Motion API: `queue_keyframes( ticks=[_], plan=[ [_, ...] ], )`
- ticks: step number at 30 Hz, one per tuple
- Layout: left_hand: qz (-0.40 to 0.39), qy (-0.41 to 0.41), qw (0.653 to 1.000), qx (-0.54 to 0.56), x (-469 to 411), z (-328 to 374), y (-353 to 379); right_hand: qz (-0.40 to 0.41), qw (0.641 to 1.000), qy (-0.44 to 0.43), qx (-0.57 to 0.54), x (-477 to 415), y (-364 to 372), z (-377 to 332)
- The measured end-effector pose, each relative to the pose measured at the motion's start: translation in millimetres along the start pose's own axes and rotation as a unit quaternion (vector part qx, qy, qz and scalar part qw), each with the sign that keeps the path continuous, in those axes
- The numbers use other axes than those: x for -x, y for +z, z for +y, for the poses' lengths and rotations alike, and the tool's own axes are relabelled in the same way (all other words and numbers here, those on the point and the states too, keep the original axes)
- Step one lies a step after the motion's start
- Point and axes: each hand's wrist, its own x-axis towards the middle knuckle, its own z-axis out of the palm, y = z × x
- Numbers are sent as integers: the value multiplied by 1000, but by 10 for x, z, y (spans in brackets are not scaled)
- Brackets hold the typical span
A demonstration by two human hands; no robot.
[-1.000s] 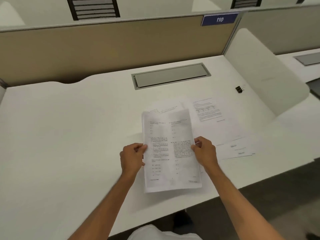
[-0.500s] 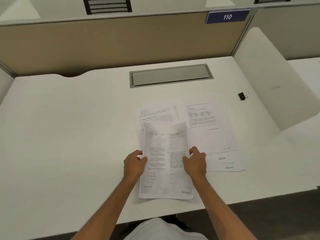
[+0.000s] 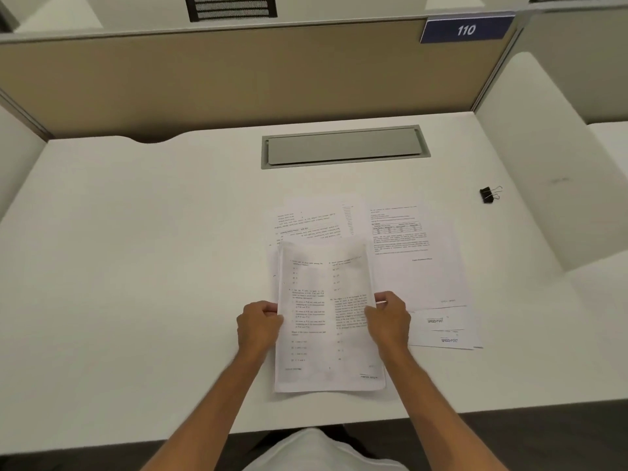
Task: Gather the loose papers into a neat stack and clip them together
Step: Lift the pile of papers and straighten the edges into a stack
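Left grip (image 3: 260, 326) and right grip (image 3: 389, 321) each pinch a side edge of the sheets (image 3: 326, 317), apparently to square them over the surface (image 3: 136, 266), while loose papers (image 3: 414, 266) lie just beyond and the clip (image 3: 489, 194) waits well apart.

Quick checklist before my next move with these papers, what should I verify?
1. Left hand and right hand grip the held sheets at their sides: ok.
2. All papers gathered: loose sheets lie on the desk: not ok.
3. Binder clip in sight, far right, apart from the papers: ok.
4. Held sheets' edges squared: cannot tell, blurred.
5. A hand free for the clip: not ok.
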Motion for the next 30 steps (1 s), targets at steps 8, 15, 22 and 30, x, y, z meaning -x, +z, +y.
queue_keyframes(
  ticks=[8, 15, 22, 30],
  plan=[
    [20, 35, 998, 38, -260, 232, -76, 6, 993, -113, 40, -268, 22, -419],
    [28, 40, 997, 57, -517, 607, 15, -3, 978, -159, 137, -646, 280, -671],
    [-18, -13, 994, 105, -702, 661, 69, -7, 978, -150, 142, -701, 324, -598],
    [-4, -42, 996, 82, -812, 727, 143, -8, 977, -151, 148, -752, 308, -580]
  ],
)
